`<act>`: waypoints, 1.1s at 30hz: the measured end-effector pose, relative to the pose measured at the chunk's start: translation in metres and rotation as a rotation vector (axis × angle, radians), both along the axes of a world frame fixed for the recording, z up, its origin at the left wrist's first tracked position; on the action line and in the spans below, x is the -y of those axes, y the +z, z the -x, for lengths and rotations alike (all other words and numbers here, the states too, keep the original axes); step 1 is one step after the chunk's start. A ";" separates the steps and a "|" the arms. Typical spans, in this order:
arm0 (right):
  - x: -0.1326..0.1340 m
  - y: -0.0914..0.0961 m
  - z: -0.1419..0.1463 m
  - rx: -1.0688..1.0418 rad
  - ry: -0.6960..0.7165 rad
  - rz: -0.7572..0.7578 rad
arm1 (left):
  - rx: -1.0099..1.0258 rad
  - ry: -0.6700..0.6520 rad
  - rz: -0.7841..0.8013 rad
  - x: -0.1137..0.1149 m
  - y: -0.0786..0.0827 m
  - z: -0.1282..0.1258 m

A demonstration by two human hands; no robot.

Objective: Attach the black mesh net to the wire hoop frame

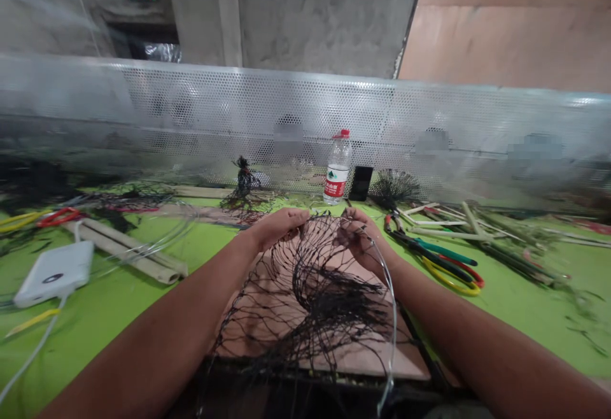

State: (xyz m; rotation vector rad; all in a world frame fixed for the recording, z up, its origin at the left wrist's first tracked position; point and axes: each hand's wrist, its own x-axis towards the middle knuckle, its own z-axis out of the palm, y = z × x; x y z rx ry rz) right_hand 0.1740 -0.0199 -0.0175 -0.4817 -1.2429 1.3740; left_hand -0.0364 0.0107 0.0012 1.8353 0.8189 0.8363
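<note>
A black mesh net [305,279] hangs in front of me, its cords gathered into a dense bunch at the middle right. My left hand [284,225] pinches the net's upper edge between thumb and fingers. On the other side, my right hand [363,237] is closed at the same edge, holding a clear, shiny wire [392,304] that curves down past my right forearm. Whether the wire runs through the mesh between both hands is hard to make out. Under the net lies a pinkish-brown board [348,342].
Pliers [420,247] and yellow-handled scissors [449,276] lie right, near cut plant stems [510,241]. A water bottle [337,170] and phone [361,183] stand behind. Left are bamboo pieces [128,250] and a white power bank [55,272]. A perforated metal screen [200,120] runs along the back.
</note>
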 end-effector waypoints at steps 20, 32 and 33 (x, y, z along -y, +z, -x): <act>0.004 0.005 -0.003 0.512 0.023 0.012 | 0.049 0.100 -0.092 -0.004 -0.007 -0.011; -0.006 0.003 -0.007 0.474 -0.074 -0.032 | 0.037 0.128 -0.136 0.002 -0.002 -0.011; -0.007 0.005 -0.006 0.434 -0.093 -0.038 | 0.040 0.122 -0.135 0.003 -0.001 -0.011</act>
